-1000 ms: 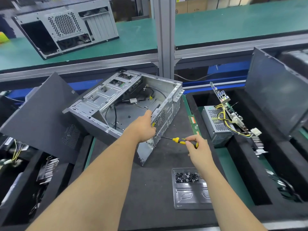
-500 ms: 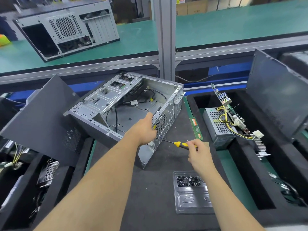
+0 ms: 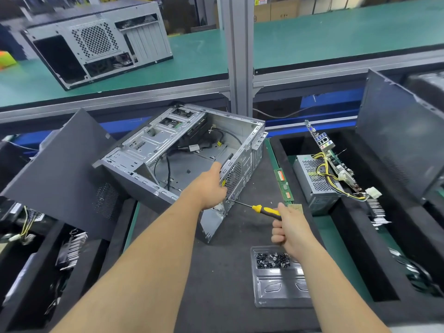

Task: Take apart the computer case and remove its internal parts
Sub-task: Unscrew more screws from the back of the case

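An open grey computer case (image 3: 168, 150) lies tilted on the dark foam mat, its inside bare but for black cables. My left hand (image 3: 209, 186) grips the case's rear panel by the fan grille. My right hand (image 3: 289, 228) holds a yellow-and-black screwdriver (image 3: 260, 209), whose tip touches the rear panel just below my left hand. A removed power supply (image 3: 314, 181) with yellow wires and a motherboard (image 3: 336, 159) stand in the right foam bin.
A clear plastic tray (image 3: 280, 282) with several black screws lies near my right wrist. A green memory stick (image 3: 284, 186) lies right of the case. Dark side panels lean at the left (image 3: 60, 174) and right (image 3: 396, 133). Another case (image 3: 96, 42) sits on the green shelf.
My right hand has slid back along the screwdriver handle, closing round its end. My left hand keeps its hold on the rear panel. The case has not moved.
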